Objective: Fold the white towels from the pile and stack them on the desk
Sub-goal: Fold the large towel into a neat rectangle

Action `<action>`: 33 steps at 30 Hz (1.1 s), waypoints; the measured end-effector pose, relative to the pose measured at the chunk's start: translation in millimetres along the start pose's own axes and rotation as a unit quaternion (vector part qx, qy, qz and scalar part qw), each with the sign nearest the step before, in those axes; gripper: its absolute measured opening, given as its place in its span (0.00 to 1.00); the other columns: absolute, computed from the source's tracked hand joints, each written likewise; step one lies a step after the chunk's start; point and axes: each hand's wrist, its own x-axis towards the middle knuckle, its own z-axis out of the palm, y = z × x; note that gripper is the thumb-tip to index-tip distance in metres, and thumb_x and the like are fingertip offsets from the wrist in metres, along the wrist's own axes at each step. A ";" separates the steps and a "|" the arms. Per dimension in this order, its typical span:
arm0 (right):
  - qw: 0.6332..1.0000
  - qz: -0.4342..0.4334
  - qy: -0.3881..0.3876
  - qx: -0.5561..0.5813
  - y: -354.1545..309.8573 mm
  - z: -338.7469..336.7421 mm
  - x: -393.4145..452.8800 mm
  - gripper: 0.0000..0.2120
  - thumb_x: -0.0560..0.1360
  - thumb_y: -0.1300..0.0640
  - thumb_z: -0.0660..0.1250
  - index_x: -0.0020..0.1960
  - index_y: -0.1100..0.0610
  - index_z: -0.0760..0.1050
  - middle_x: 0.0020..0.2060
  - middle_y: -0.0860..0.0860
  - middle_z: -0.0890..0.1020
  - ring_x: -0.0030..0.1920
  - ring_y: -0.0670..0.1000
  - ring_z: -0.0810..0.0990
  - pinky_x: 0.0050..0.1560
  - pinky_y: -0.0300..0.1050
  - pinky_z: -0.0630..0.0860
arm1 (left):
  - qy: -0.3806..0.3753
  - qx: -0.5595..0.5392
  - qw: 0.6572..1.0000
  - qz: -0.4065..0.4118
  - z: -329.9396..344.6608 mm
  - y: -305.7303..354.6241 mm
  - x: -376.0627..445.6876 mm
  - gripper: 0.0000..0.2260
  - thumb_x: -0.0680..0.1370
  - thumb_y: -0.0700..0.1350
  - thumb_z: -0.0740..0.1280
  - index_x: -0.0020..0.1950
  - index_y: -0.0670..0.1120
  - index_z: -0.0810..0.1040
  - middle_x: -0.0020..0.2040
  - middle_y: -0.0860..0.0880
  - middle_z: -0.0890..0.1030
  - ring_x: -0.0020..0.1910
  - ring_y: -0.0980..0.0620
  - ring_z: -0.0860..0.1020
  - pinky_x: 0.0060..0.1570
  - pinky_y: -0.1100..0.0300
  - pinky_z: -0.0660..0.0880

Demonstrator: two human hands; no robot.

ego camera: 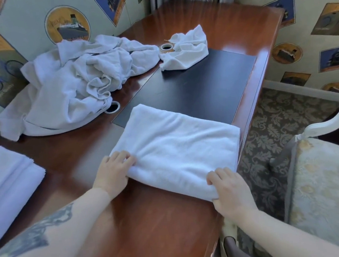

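Your left hand (114, 172) and right hand (228, 191) each grip a near corner of the folded towel (179, 146) on the bench (146, 226).

Both forearms reach forward, fingers curled over the towel's top with thumbs tucked at its edge. The unfolded pile (70, 84) lies at the bench's far left, a loose towel (185, 50) behind, and the finished stack (3, 181) sits at your left.

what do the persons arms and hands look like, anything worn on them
Both forearms are bare, with no sleeves in view. The left forearm carries a large dark grey tattoo. The left hand and right hand show no gloves, and no rings or watch can be made out.
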 end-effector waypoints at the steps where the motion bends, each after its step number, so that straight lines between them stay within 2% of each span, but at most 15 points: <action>1: 1.000 -0.004 -0.007 0.000 0.5 -1.4 2.2 0.24 0.46 0.68 0.74 0.38 0.55 0.73 0.34 0.48 0.72 0.34 0.54 0.74 0.33 0.42 0.66 | -0.006 0.005 1.000 0.022 -2.0 -2.6 2.7 0.24 0.49 0.26 0.71 0.41 0.44 0.79 0.42 0.47 0.79 0.38 0.43 0.79 0.33 0.51 0.73; 4: 0.999 0.000 -0.031 0.009 -3.5 -4.7 5.5 0.22 0.47 0.65 0.74 0.40 0.55 0.74 0.35 0.48 0.74 0.35 0.54 0.75 0.31 0.44 0.69 | -0.048 -0.026 0.997 0.053 -6.7 -10.8 3.4 0.24 0.53 0.31 0.70 0.47 0.45 0.80 0.48 0.49 0.80 0.46 0.44 0.80 0.42 0.51 0.76; 7: 0.999 -0.009 -0.041 0.003 -10.1 -7.3 10.5 0.23 0.50 0.59 0.76 0.45 0.55 0.78 0.37 0.49 0.76 0.35 0.54 0.76 0.29 0.44 0.70 | -0.104 -0.049 0.990 0.086 -9.0 -17.6 6.7 0.34 0.60 0.45 0.69 0.67 0.50 0.75 0.55 0.53 0.76 0.56 0.50 0.74 0.50 0.54 0.73; 8: 0.999 -0.023 -0.047 0.000 -11.5 -9.1 13.0 0.23 0.51 0.59 0.76 0.46 0.55 0.79 0.38 0.49 0.76 0.35 0.53 0.76 0.29 0.43 0.68 | -0.122 -0.036 0.987 0.103 -10.8 -18.6 10.1 0.35 0.60 0.47 0.69 0.69 0.53 0.74 0.56 0.53 0.75 0.57 0.50 0.73 0.51 0.53 0.73; 11: 0.994 -0.066 -0.087 -0.007 -11.5 -12.9 18.8 0.21 0.51 0.62 0.75 0.44 0.54 0.79 0.36 0.48 0.75 0.34 0.52 0.75 0.27 0.40 0.63 | -0.186 0.003 0.976 0.112 -15.7 -23.2 20.4 0.28 0.65 0.44 0.71 0.65 0.56 0.76 0.68 0.51 0.73 0.68 0.47 0.71 0.62 0.47 0.69; 13: 0.986 -0.085 -0.138 -0.025 -11.3 -14.7 19.4 0.19 0.59 0.61 0.73 0.49 0.53 0.76 0.41 0.48 0.74 0.39 0.51 0.75 0.32 0.41 0.61 | -0.230 0.023 0.970 0.080 -13.2 -24.6 21.4 0.26 0.70 0.42 0.65 0.67 0.58 0.71 0.75 0.58 0.63 0.75 0.55 0.61 0.71 0.50 0.58; 14: 0.982 -0.087 -0.164 -0.023 -9.2 -12.9 18.5 0.18 0.64 0.58 0.70 0.54 0.52 0.74 0.45 0.47 0.73 0.44 0.51 0.74 0.36 0.41 0.61 | -0.248 0.023 0.966 0.066 -12.6 -25.2 22.2 0.25 0.71 0.42 0.63 0.67 0.58 0.70 0.75 0.61 0.62 0.76 0.59 0.59 0.73 0.51 0.55; 16: 0.977 -0.035 -0.208 0.033 -6.9 -12.3 17.7 0.14 0.71 0.47 0.65 0.56 0.47 0.73 0.46 0.43 0.72 0.49 0.47 0.72 0.40 0.41 0.60 | -0.265 -0.007 0.963 0.048 -17.0 -26.4 27.0 0.20 0.69 0.47 0.62 0.61 0.58 0.70 0.69 0.63 0.67 0.70 0.62 0.66 0.74 0.49 0.54; 18: 0.980 0.042 -0.149 0.125 -9.1 -14.7 21.6 0.13 0.71 0.39 0.64 0.47 0.47 0.77 0.41 0.41 0.73 0.47 0.44 0.72 0.43 0.40 0.64 | -0.285 -0.033 0.958 0.031 -26.9 -23.7 39.7 0.17 0.69 0.60 0.57 0.56 0.60 0.68 0.58 0.63 0.72 0.53 0.65 0.73 0.71 0.47 0.58; 19: 0.983 0.059 -0.088 0.147 -8.7 -13.1 26.2 0.12 0.72 0.40 0.66 0.45 0.48 0.78 0.42 0.41 0.75 0.49 0.45 0.73 0.47 0.41 0.67 | -0.289 -0.048 0.956 0.002 -28.6 -20.2 48.0 0.20 0.71 0.66 0.53 0.59 0.61 0.68 0.57 0.63 0.74 0.51 0.65 0.73 0.71 0.45 0.57; 21: 0.992 0.060 -0.027 0.112 -10.2 -6.4 38.7 0.13 0.74 0.45 0.68 0.56 0.50 0.79 0.57 0.46 0.77 0.63 0.51 0.72 0.63 0.49 0.67 | -0.253 -0.038 0.963 -0.086 -23.3 2.8 59.9 0.31 0.73 0.73 0.46 0.71 0.61 0.64 0.68 0.58 0.72 0.65 0.58 0.71 0.73 0.40 0.48; 23: 0.992 0.037 -0.111 0.039 -13.1 3.1 50.1 0.25 0.78 0.41 0.60 0.74 0.45 0.65 0.77 0.50 0.59 0.78 0.53 0.51 0.76 0.53 0.48 | -0.216 0.004 0.966 -0.142 -10.3 46.1 66.1 0.35 0.74 0.73 0.43 0.79 0.59 0.52 0.80 0.47 0.54 0.79 0.49 0.48 0.70 0.33 0.39; 25: 0.981 0.001 -0.193 -0.004 -10.7 18.1 56.0 0.29 0.79 0.36 0.50 0.78 0.39 0.48 0.79 0.47 0.41 0.77 0.51 0.33 0.75 0.56 0.32 | -0.233 -0.041 0.952 -0.194 6.3 86.7 65.2 0.38 0.74 0.73 0.44 0.80 0.58 0.41 0.80 0.45 0.38 0.77 0.46 0.32 0.68 0.31 0.33; 29: 0.975 0.030 -0.220 -0.018 5.4 36.0 45.9 0.31 0.74 0.27 0.38 0.73 0.31 0.30 0.76 0.43 0.29 0.73 0.49 0.23 0.69 0.60 0.23 | -0.246 -0.099 0.930 -0.253 34.3 95.7 57.1 0.40 0.70 0.77 0.40 0.77 0.63 0.34 0.78 0.47 0.30 0.75 0.47 0.27 0.65 0.30 0.30; 33: 0.975 0.085 -0.203 -0.040 14.5 28.6 32.2 0.37 0.70 0.24 0.38 0.74 0.34 0.28 0.76 0.47 0.30 0.74 0.50 0.24 0.72 0.56 0.25 | -0.239 -0.092 0.943 -0.212 39.9 85.0 59.8 0.38 0.70 0.77 0.41 0.76 0.65 0.33 0.78 0.48 0.31 0.76 0.48 0.28 0.64 0.30 0.30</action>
